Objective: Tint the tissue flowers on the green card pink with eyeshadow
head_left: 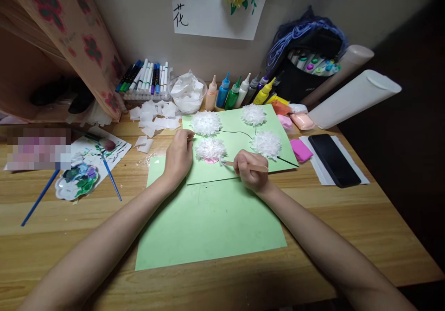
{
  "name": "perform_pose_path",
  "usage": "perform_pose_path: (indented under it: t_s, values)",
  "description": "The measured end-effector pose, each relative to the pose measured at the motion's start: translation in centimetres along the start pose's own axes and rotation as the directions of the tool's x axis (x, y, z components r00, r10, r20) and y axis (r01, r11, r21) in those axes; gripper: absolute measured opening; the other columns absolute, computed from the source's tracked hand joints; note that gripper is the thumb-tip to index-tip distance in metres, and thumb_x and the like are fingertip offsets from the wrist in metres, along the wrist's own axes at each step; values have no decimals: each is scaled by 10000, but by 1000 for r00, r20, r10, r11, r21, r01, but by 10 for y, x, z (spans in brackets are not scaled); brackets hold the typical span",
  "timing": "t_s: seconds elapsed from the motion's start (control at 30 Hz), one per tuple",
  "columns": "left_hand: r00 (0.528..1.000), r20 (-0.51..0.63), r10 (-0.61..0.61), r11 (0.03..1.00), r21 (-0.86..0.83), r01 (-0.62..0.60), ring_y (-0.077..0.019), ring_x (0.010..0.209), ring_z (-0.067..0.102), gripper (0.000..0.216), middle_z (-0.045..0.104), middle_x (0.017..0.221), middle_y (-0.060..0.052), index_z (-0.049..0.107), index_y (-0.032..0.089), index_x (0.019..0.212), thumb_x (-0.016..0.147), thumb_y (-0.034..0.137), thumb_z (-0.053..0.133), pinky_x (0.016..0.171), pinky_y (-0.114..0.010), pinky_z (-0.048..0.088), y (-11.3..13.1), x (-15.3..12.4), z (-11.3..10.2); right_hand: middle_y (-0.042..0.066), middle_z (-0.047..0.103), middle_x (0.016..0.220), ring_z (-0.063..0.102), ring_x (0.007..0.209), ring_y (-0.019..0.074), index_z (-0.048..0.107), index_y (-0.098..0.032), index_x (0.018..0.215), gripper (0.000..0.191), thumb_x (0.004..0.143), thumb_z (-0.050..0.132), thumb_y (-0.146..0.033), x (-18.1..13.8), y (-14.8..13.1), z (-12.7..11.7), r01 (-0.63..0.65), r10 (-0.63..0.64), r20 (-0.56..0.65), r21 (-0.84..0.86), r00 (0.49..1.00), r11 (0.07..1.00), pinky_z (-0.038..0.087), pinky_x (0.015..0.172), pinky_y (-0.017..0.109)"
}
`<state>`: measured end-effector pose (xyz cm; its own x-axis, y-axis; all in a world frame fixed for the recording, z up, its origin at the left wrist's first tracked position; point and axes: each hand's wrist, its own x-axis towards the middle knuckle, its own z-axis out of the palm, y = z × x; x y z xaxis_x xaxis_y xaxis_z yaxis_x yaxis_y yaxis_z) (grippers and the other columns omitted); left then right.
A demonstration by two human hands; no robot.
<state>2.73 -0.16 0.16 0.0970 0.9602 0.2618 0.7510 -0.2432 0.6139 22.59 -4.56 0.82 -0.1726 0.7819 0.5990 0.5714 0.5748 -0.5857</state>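
Left hand (178, 157) and right hand (251, 171) seen bare. Left forearm (104, 248) shown bare from wrist to lower frame edge. Right forearm (330, 248) shown bare likewise. Both forearms noted as slender and smooth, widened toward elbows. Wrists left uncovered. Knuckles of right hand picked out by light. Nails too small to be judged. Upper arms and any clothing cut off by frame.

A thin wooden stick (248, 166) lies nearly level over the near edge of the green card (229, 118), its tip touching a fluffy white tissue flower (210, 149) on it.
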Motion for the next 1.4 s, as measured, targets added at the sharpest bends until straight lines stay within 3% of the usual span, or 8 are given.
perform_pose_path:
  t_s: [0.23, 0.57, 0.83, 1.0, 1.1, 1.2, 1.3, 1.4]
  values:
    - [1000, -10, 30, 1000, -2, -30, -183, 913, 559, 189, 570, 1022, -73, 464, 201, 970, 849, 77, 390, 781, -312, 449, -2, 0, 2, -8, 477, 473, 460, 434, 109, 434, -217, 557, 433, 968, 312, -281, 1, 5, 6, 7, -6, -14, 22, 1000, 1000, 332, 452, 255]
    - [1000, -2, 29, 1000, 4, -29, -182, 936, 559, 184, 565, 1025, -71, 461, 199, 979, 858, 82, 387, 784, -303, 442, -3, 0, 3, -34, 481, 443, 502, 421, 88, 428, -214, 570, 407, 963, 350, -282, 7, 4, 8, -96, 92, 34, 108, 995, 990, 392, 448, 214]
    - [999, -6, 41, 998, 42, -41, -195, 930, 565, 188, 576, 1024, -69, 467, 203, 988, 863, 85, 392, 733, -312, 440, -3, 0, 3, -46, 459, 404, 525, 395, 100, 437, -220, 588, 409, 963, 351, -361, 21, -2, 13, -284, 280, 48, 177, 959, 942, 420, 434, 222]
    - [999, -6, 42, 998, 37, -42, -189, 921, 575, 189, 582, 1025, -65, 475, 201, 983, 856, 80, 404, 732, -307, 439, -3, 0, 3, -48, 464, 362, 520, 390, 109, 453, -218, 583, 427, 966, 345, -372, 40, -10, 19, -344, 339, 65, 75, 938, 936, 437, 490, 243]
    - [999, -6, 51, 998, 44, -51, -188, 922, 575, 188, 583, 1022, -63, 477, 197, 989, 860, 83, 402, 720, -299, 435, -3, 0, 3, -52, 456, 355, 522, 397, 108, 449, -216, 568, 433, 964, 357, -365, 48, -11, 19, -318, 313, 125, 21, 941, 948, 436, 512, 246]
    - [998, -9, 54, 997, 59, -53, -191, 922, 571, 184, 583, 1020, -64, 479, 197, 990, 866, 88, 397, 708, -297, 430, -2, -1, 3, -51, 457, 374, 521, 401, 100, 446, -211, 559, 434, 964, 366, -343, 47, -11, 11, -272, 255, 169, 83, 952, 959, 431, 506, 237]
    - [998, -8, 55, 997, 60, -55, -191, 922, 568, 181, 582, 1019, -65, 480, 196, 988, 870, 90, 393, 713, -298, 430, -3, 0, 3, -36, 471, 419, 492, 399, 92, 440, -210, 558, 431, 969, 341, -298, 33, -12, -2, -161, 152, 81, 118, 985, 980, 388, 452, 231]
    - [999, -4, 54, 997, 51, -54, -189, 923, 566, 184, 580, 1024, -64, 477, 199, 992, 870, 91, 392, 717, -299, 431, -3, 0, 3, -14, 485, 443, 458, 404, 99, 436, -211, 548, 430, 962, 325, -249, 14, -12, -10, 23, -23, 19, 0, 1000, 1000, 344, 430, 249]
